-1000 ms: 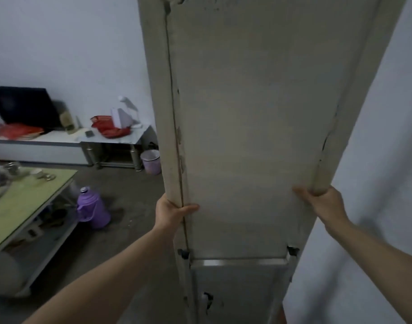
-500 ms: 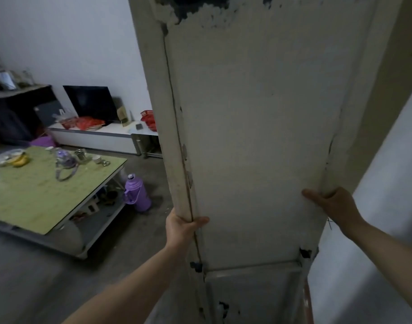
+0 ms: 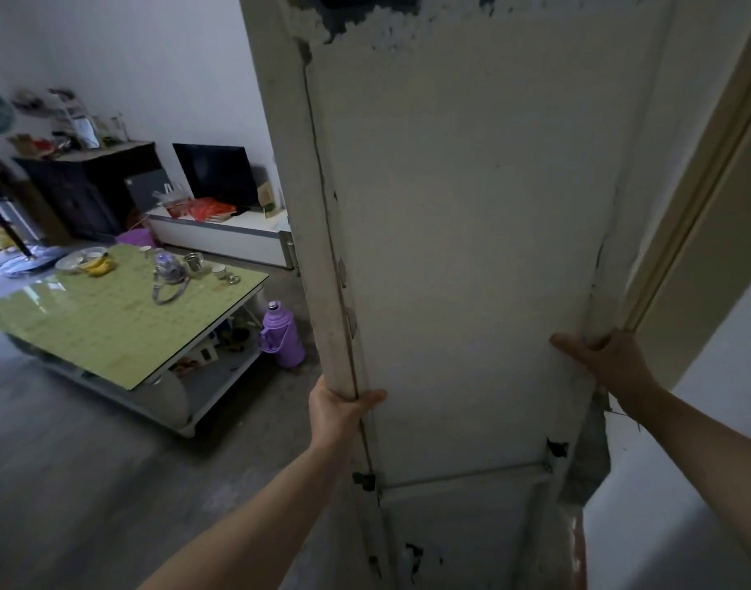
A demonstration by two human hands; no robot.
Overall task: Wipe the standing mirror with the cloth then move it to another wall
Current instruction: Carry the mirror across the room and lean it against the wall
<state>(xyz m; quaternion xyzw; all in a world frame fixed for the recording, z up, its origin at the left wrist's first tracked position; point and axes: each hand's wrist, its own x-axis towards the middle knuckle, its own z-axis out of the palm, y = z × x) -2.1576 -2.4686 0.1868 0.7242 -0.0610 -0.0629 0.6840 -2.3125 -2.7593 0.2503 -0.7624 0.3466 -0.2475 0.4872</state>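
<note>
A: Grey floor (image 3: 88, 483) and white wall (image 3: 160, 57) fill the left side; a door frame (image 3: 705, 198) stands at the right.

B: And the mirror (image 3: 471, 249)?

A: Its back faces the camera, a tall pale panel with chipped paint at the top, filling the middle from top to bottom and leaning slightly. It is just beside the door frame.

B: What else, by size?

A: A bench (image 3: 109, 317) with a green top stands at the left, carrying a bag (image 3: 169, 270), bananas (image 3: 99, 266) and cups. Behind it, a low white cabinet (image 3: 220, 236) holds a dark screen (image 3: 214, 174). A purple flask (image 3: 280, 334) sits on the floor between bench and mirror.

B: The hands?

A: The left hand (image 3: 339, 415) is clamped around the mirror's left edge, thumb across the panel. The right hand (image 3: 607, 359) grips the right edge, fingers curled behind it.
</note>
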